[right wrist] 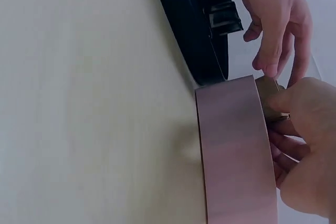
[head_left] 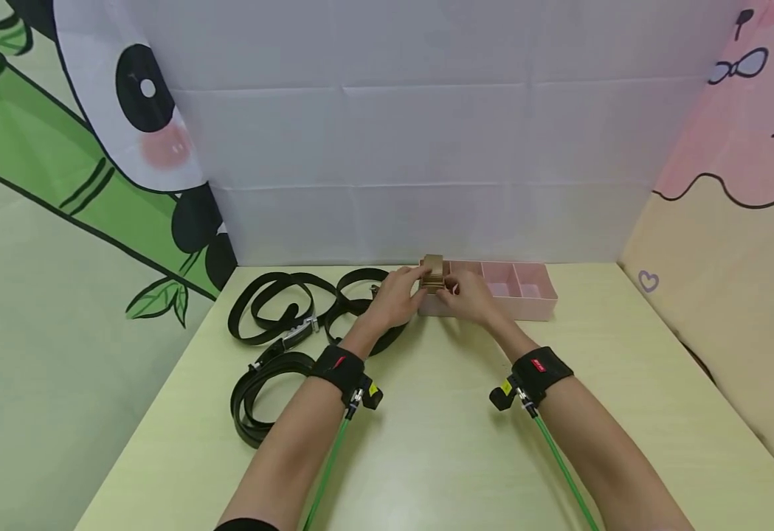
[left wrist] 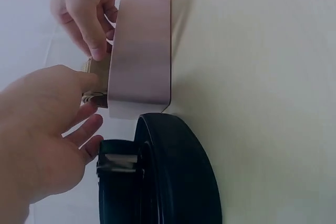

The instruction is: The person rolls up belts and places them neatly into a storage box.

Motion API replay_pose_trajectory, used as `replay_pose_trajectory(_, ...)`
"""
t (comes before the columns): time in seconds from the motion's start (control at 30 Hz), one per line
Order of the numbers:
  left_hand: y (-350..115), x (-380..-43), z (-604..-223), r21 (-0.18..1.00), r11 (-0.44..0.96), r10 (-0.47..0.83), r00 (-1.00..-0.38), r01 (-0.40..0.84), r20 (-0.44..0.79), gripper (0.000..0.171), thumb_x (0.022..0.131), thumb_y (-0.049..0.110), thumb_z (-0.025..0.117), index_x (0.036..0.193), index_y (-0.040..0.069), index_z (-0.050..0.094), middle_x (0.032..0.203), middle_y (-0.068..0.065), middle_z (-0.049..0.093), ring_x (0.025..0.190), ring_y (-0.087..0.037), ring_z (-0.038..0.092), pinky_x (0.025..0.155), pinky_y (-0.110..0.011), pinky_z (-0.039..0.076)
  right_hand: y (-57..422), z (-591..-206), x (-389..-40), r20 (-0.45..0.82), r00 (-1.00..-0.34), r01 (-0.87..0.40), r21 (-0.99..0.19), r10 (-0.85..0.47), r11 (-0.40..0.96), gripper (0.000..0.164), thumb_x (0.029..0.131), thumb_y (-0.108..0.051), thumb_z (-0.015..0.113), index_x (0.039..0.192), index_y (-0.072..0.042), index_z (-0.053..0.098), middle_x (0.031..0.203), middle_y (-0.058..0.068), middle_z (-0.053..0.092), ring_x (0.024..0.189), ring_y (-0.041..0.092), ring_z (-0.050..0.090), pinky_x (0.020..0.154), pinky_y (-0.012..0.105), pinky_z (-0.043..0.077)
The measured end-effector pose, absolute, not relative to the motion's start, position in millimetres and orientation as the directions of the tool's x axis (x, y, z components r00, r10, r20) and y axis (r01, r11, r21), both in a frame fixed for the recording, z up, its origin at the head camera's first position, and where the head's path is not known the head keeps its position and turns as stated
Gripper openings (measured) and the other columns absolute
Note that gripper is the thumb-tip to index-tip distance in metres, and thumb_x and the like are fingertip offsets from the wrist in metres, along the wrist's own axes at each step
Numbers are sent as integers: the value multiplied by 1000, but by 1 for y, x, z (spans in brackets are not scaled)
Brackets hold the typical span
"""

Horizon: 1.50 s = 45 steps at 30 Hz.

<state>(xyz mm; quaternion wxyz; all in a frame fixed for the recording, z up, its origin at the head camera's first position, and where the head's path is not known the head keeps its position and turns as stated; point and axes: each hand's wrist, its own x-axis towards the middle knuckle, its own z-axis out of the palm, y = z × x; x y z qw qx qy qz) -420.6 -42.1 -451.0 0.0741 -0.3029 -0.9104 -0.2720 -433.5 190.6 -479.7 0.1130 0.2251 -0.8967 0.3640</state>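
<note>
A tan rolled belt (head_left: 434,271) stands partly inside the leftmost compartment of a pink divided box (head_left: 519,308), its top above the rim. My left hand (head_left: 396,295) pinches the roll from the left, with thumb and index finger on it. From the right, my right hand (head_left: 471,296) grips its other side, thumb on the front. In the left wrist view the roll (left wrist: 100,72) shows between both hands, just over the box wall (left wrist: 139,51). The right wrist view shows the right thumb pressed to the roll (right wrist: 268,90), while the box wall hides its lower part.
Several black belts lie coiled on the table to the left: one coil (head_left: 268,280) at the back, one (head_left: 243,402) nearer, and one (head_left: 387,341) beside the box, partly behind the left arm. A silver buckle (head_left: 300,330) lies among them. A white sheet (head_left: 393,147) hangs behind the table.
</note>
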Motion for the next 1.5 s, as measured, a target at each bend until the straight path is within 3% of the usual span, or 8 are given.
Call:
replay_pose_trajectory(0.07, -50, -414, -452, 461, 661, 506, -805, 592, 310, 55, 117, 22, 62, 170, 12, 50, 164, -21, 59, 149, -41, 61, 119, -58, 54, 185, -471, -414, 366, -890, -451, -613, -273, 648, 23, 107, -20, 72, 114, 0, 80, 110, 18, 79, 102, 34, 75, 90, 47, 63)
replay_pose_trajectory(0.2, -70, -388, -442, 472, 652, 490, -805, 593, 336, 55, 116, 20, 65, 168, 9, 53, 165, -23, 57, 148, -42, 60, 120, -59, 52, 171, -454, -372, 455, -872, -438, -565, -179, 700, 32, 105, -7, 72, 132, 11, 73, 135, 31, 73, 131, 50, 67, 114, 64, 54)
replay_pose_trajectory(0.43, -136, -339, -426, 430, 651, 485, -778, 626, 398, 35, 113, 15, 68, 145, 1, 71, 147, -21, 72, 134, -42, 70, 109, -59, 58, 133, -459, -326, 615, -703, -658, -374, -356, 654, 23, 99, -5, 78, 119, 5, 78, 124, 21, 77, 122, 41, 70, 110, 57, 57)
replay_pose_trajectory(0.6, -212, -308, -430, 388, 760, 384, -842, 521, 379, 24, 111, 13, 72, 130, 1, 78, 128, -20, 78, 116, -41, 76, 96, -58, 61, 83, -464, -296, 482, -601, -797, -303, -638, 522, 20, 104, -13, 80, 121, -1, 80, 128, 11, 79, 126, 29, 72, 114, 45, 59)
replay_pose_trajectory(0.77, -277, -289, -437, 326, 896, 236, -946, 301, 223, 32, 107, 14, 75, 130, -6, 75, 128, -29, 77, 116, -50, 76, 95, -63, 62, 30, -468, -274, 367, -394, -919, -146, -843, 366, 33, 107, -17, 79, 138, -6, 75, 145, 7, 74, 141, 22, 68, 125, 33, 51)
replay_pose_trajectory(0.9, -301, -282, -442, 355, 919, 155, -985, 171, 75, 32, 108, 19, 72, 124, -8, 78, 114, -27, 82, 96, -42, 80, 80, -54, 65, 0, -471, -267, 325, -260, -964, -25, -909, 266, 35, 107, -15, 79, 141, -10, 74, 147, 4, 74, 144, 20, 67, 128, 29, 48)
replay_pose_trajectory(1.17, -291, -273, -446, 431, 877, 201, -977, 213, 75, 17, 105, 18, 77, 97, 6, 87, 90, -6, 85, 78, -17, 75, 70, -38, 58, 8, -466, -261, 271, -310, -950, -63, -911, 305, 12, 109, -17, 76, 117, -19, 85, 119, -7, 82, 118, 9, 75, 108, 22, 57)
replay_pose_trajectory(1.5, -222, -241, -443, 552, 804, 288, -957, 219, -39, 22, 100, 21, 84, 81, 11, 85, 71, 4, 79, 63, -8, 67, 58, -28, 49, 106, -446, -250, 128, -432, -860, -356, -893, 365, 10, 104, -7, 80, 102, -15, 86, 104, -5, 84, 101, 4, 75, 95, 21, 60)
